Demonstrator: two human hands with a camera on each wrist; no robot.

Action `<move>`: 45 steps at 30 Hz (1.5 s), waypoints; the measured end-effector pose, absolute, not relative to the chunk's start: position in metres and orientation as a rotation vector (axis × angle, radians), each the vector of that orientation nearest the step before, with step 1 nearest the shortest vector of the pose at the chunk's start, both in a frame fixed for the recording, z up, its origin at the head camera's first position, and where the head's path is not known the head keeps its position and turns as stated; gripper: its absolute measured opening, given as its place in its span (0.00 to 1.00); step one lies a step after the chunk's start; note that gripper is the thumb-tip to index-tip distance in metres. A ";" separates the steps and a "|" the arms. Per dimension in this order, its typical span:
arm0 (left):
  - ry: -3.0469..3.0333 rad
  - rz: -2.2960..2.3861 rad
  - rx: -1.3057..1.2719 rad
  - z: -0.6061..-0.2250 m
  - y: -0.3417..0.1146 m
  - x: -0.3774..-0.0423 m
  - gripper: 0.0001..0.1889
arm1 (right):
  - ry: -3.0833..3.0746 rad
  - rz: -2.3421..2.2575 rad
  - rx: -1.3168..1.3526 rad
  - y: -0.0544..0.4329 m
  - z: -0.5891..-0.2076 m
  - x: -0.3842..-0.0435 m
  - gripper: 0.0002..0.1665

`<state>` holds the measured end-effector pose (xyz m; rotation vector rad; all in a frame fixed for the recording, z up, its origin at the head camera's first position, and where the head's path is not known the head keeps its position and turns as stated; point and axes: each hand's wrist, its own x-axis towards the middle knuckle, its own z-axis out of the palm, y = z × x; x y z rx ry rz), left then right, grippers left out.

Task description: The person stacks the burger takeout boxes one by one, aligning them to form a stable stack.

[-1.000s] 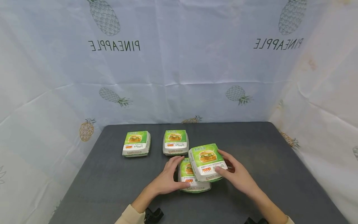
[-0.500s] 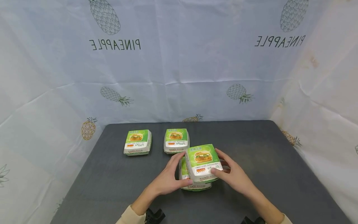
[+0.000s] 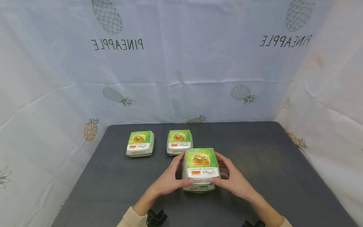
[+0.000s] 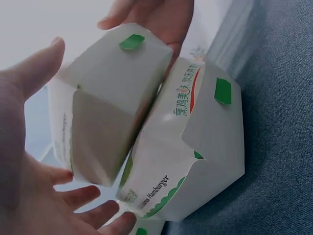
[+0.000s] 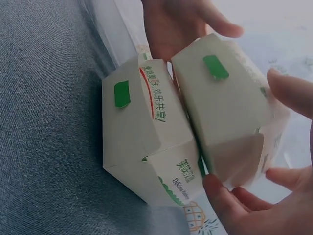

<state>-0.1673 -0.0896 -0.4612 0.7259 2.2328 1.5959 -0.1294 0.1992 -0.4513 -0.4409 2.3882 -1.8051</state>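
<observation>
Two green-and-white hamburger boxes are stacked near the table's middle. The upper box lies nearly square on the lower box, which is mostly covered. My left hand holds the upper box at its left side, thumb at the front corner. On the opposite side my right hand grips the same box, thumb at the front right corner. The left wrist view has the upper box against the lower box. In the right wrist view, right fingertips touch near the seam between the boxes.
Two more hamburger boxes lie farther back: one at the left, another just behind the stack. They rest on the dark grey table. A white pineapple-print cloth encloses the back and sides.
The upper box has moved left and turned straighter, from overlapping the lower box askew to lying over it. My right hand moved left with it; my left hand stayed nearly in place.
</observation>
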 end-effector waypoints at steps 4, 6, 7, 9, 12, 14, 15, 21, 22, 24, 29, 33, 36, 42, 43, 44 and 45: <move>2.223 1.612 0.732 -0.462 -0.089 -0.169 0.56 | 2.364 -1.857 -0.511 0.200 -0.456 -0.134 0.54; 2.220 1.616 0.746 -0.462 -0.089 -0.170 0.56 | 2.356 -1.871 -0.540 0.201 -0.458 -0.136 0.54; 2.220 1.617 0.755 -0.462 -0.089 -0.171 0.57 | 2.354 -1.870 -0.558 0.201 -0.459 -0.137 0.54; 2.222 1.614 0.766 -0.462 -0.088 -0.171 0.58 | 2.339 -1.860 -0.590 0.202 -0.461 -0.139 0.54; 2.221 1.604 0.777 -0.462 -0.088 -0.172 0.59 | 2.325 -1.833 -0.609 0.202 -0.463 -0.140 0.54; 2.217 1.604 0.789 -0.463 -0.088 -0.173 0.59 | 2.328 -1.824 -0.609 0.202 -0.464 -0.140 0.55; 2.213 1.605 0.791 -0.463 -0.088 -0.174 0.58 | 2.331 -1.823 -0.607 0.201 -0.464 -0.140 0.55; 2.203 1.593 0.804 -0.463 -0.090 -0.175 0.58 | 2.327 -1.849 -0.616 0.199 -0.469 -0.141 0.56; 2.206 1.586 0.804 -0.463 -0.090 -0.175 0.58 | 2.329 -1.852 -0.619 0.199 -0.470 -0.141 0.56; 2.210 1.574 0.804 -0.463 -0.091 -0.176 0.58 | 2.341 -1.850 -0.620 0.198 -0.471 -0.141 0.56; 2.215 1.563 0.812 -0.463 -0.092 -0.176 0.58 | 2.362 -1.843 -0.611 0.197 -0.472 -0.140 0.57; 2.221 1.561 0.816 -0.463 -0.092 -0.175 0.58 | 2.356 -1.850 -0.619 0.198 -0.471 -0.139 0.56; 2.221 1.570 0.817 -0.463 -0.092 -0.175 0.58 | 2.362 -1.845 -0.628 0.199 -0.471 -0.139 0.56; 2.226 1.583 0.845 -0.458 -0.095 -0.174 0.58 | 2.387 -1.839 -0.640 0.200 -0.469 -0.140 0.56; 2.231 1.582 0.855 -0.457 -0.096 -0.174 0.56 | 2.386 -1.839 -0.643 0.200 -0.468 -0.140 0.56; 2.235 1.582 0.860 -0.456 -0.098 -0.175 0.55 | 2.388 -1.838 -0.644 0.200 -0.468 -0.140 0.56; 2.245 1.585 0.865 -0.454 -0.099 -0.175 0.53 | 2.387 -1.838 -0.644 0.200 -0.468 -0.140 0.56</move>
